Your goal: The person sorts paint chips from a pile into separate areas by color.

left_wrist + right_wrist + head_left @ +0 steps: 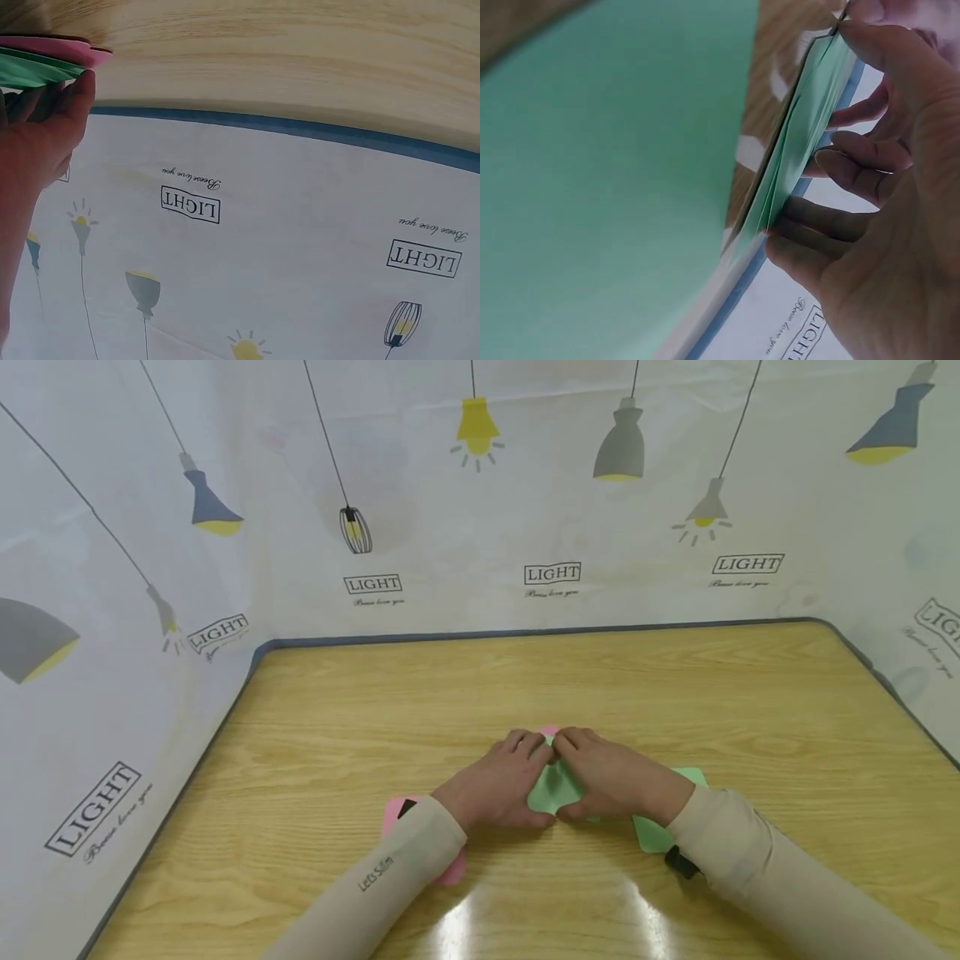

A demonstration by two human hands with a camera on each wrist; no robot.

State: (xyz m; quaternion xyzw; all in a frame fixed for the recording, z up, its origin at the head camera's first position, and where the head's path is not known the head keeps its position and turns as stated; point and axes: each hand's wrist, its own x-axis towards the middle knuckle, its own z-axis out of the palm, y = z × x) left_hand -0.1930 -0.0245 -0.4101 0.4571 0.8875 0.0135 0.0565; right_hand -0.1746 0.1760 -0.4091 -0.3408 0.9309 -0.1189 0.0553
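Green sheets (553,789): a thin layered stack, held between the two hands over the middle of the table (555,685); from the right wrist I see several edges fanned slightly apart.
Pink sheet (550,729): a small bit shows past the far end of the green; from the left wrist it lies against the green, on the side toward the wood.
Left hand (510,785): fingers bent, gripping the green sheets from the left, thumb at the near edge.
Right hand (615,777): gripping the same sheets from the right, thumb at one end and fingertips at the other, its thumb close to the left one; I can't tell whether they touch.
By the left cuff: a pink card (450,870), partly hidden by the sleeve (375,885), with a black piece (407,807) at its upper part.
By the right wrist: a green card (652,835), partly covered by the forearm, and a black object (681,862) just beside it, too hidden to name.
Backdrop: a white sheet (450,527) printed with hanging lamps and the word LIGHT, a blue edging (540,632) along the tabletop.
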